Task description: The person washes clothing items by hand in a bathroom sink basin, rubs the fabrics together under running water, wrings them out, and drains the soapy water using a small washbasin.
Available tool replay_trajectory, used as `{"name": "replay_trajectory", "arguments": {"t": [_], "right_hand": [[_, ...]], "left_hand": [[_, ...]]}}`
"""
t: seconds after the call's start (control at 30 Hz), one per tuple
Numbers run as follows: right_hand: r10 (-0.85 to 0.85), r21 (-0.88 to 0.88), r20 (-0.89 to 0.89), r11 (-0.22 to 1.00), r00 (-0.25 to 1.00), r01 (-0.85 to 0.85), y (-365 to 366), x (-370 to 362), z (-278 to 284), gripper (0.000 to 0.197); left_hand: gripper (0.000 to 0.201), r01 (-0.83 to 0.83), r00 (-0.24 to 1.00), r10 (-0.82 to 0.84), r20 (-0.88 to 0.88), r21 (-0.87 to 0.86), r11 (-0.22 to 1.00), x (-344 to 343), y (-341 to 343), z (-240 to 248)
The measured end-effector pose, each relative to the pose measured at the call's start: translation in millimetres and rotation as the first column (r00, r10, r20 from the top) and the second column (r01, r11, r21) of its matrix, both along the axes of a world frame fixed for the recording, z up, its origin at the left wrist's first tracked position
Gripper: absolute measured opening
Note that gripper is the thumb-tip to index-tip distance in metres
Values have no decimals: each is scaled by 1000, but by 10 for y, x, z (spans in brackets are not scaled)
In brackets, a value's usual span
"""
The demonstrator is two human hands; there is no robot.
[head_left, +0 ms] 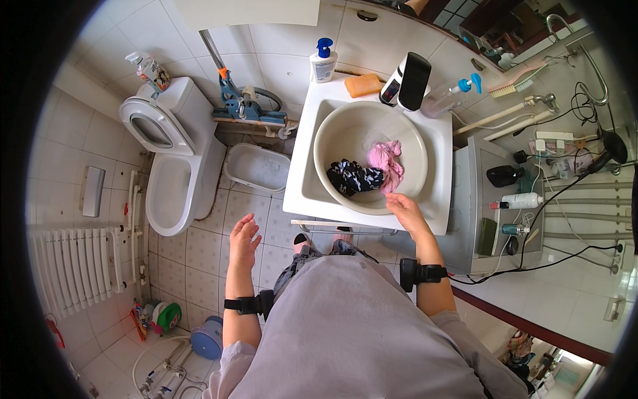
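Observation:
A round cream basin sits inside the white sink. In it lie a bunched pink cloth and a black-and-white patterned cloth, side by side and touching. My right hand hovers at the basin's near rim, nearest the pink cloth, fingers stretched out and holding nothing; whether it touches the rim I cannot tell. Off to the left, away from the sink, my left hand is raised over the floor, its fingers apart with nothing in them.
Along the sink's back edge stand a blue-capped pump bottle, an orange soap bar, a black-and-white bottle and a clear pump bottle. A toilet and a plastic tub are left. A grey washing machine adjoins the sink's right.

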State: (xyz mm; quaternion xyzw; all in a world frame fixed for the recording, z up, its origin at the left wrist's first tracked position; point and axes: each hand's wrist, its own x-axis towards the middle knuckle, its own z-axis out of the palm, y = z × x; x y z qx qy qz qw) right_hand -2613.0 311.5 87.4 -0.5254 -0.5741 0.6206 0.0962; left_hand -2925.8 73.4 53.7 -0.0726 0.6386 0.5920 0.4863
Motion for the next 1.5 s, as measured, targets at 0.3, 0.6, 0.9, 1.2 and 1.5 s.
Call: {"name": "replay_trajectory", "arguments": {"t": [0.3, 0.6, 0.9, 1.2, 1.5], "right_hand": [[2, -2, 7, 1000, 1000, -2, -12, -8, 33, 37], [-9, 51, -27, 999, 1000, 11, -13, 75, -151, 34], [-77, 81, 57, 994, 995, 72, -230, 35, 125, 31], [-207, 42, 136, 978, 969, 203, -693, 244, 261, 34], [-230, 8, 83, 973, 970, 230, -934, 590, 209, 33]], "left_hand": [[36, -10, 1000, 10, 2, -17, 1000, 50, 48, 122], [38, 12, 1000, -11, 4, -15, 1000, 37, -85, -5], [34, 6, 999, -4, 40, -56, 998, 16, -258, -10], [39, 91, 995, -84, 55, -125, 988, -63, -596, -223], [38, 96, 995, -96, 12, -59, 994, 75, -679, -122]]}}
